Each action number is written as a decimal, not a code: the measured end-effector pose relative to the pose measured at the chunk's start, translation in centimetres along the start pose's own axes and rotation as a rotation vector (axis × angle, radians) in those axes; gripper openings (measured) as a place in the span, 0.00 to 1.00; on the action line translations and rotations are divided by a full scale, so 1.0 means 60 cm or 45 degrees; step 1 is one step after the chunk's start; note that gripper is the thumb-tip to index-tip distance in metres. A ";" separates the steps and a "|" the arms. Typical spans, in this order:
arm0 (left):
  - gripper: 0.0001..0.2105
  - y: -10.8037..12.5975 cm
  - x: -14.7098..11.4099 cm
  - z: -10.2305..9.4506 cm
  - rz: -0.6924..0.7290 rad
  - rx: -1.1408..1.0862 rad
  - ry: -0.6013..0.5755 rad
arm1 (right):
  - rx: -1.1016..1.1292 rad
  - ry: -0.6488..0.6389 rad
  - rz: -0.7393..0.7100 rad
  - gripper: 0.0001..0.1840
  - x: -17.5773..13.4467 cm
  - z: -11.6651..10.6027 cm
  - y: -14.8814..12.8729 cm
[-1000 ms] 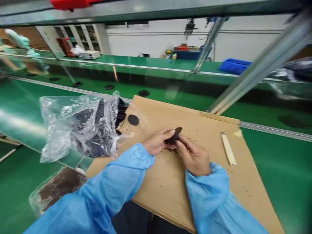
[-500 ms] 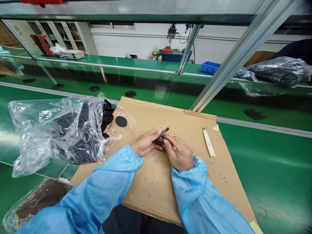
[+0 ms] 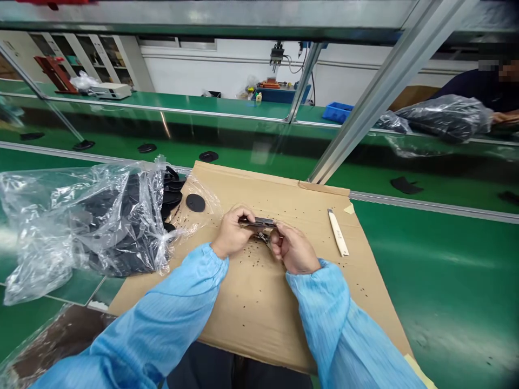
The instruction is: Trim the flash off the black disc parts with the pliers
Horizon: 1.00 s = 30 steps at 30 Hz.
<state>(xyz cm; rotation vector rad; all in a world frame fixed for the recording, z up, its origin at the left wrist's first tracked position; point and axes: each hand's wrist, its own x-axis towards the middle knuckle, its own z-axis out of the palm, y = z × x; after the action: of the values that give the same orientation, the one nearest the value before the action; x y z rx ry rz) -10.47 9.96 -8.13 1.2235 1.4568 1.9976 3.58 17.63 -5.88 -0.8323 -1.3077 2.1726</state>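
My left hand (image 3: 234,232) is closed on the left end of a thin black plastic part (image 3: 263,222), held nearly edge-on above the cardboard. Just under that part, a small shiny metal tool (image 3: 263,237) sticks out from the fingers of my right hand (image 3: 295,247). This hand is closed round the tool, whose handles are hidden, and its fingertips meet the part's right end. A flat black disc (image 3: 195,203) lies to the left, at the mouth of a clear plastic bag (image 3: 44,227) full of similar black parts (image 3: 172,197).
Small dark scraps dot the cardboard sheet (image 3: 259,324). A white-handled knife (image 3: 338,233) lies at its right. Beyond the front rail, black parts (image 3: 208,156) sit on the green belt (image 3: 243,156). A slanted metal post (image 3: 365,108) rises ahead. A person (image 3: 470,81) is at the far right.
The black part has turned from tilted to nearly level and shows its long edge. My hands have moved slightly apart, and the metal tool shows more. The view has shifted a little to the right.
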 end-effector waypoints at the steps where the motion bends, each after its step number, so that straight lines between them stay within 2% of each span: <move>1: 0.08 -0.002 -0.001 -0.001 0.137 0.119 -0.010 | -0.002 -0.003 0.002 0.23 -0.001 0.000 -0.002; 3: 0.06 -0.004 -0.004 -0.002 0.312 0.239 -0.045 | -0.002 -0.026 0.002 0.24 -0.003 0.000 -0.004; 7: 0.07 -0.002 -0.010 -0.001 0.403 0.287 -0.077 | 0.020 -0.037 0.007 0.23 -0.004 0.001 -0.006; 15: 0.06 0.012 -0.017 0.003 0.393 0.469 -0.116 | 0.060 0.021 0.075 0.27 -0.005 0.001 -0.009; 20: 0.09 0.009 -0.021 0.003 0.455 0.487 -0.170 | 0.020 0.092 0.044 0.25 -0.003 0.005 -0.008; 26: 0.10 0.005 -0.025 0.003 0.484 0.529 -0.220 | 0.061 0.103 0.042 0.24 -0.002 0.005 -0.006; 30: 0.07 0.005 -0.023 0.006 0.411 0.440 -0.150 | -0.044 0.103 0.007 0.26 -0.006 0.005 -0.003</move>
<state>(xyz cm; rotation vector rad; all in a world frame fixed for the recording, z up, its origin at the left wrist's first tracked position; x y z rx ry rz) -9.35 9.03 -8.43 1.7898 1.6808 1.8729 3.66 17.28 -5.53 -0.9283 -1.3074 2.1028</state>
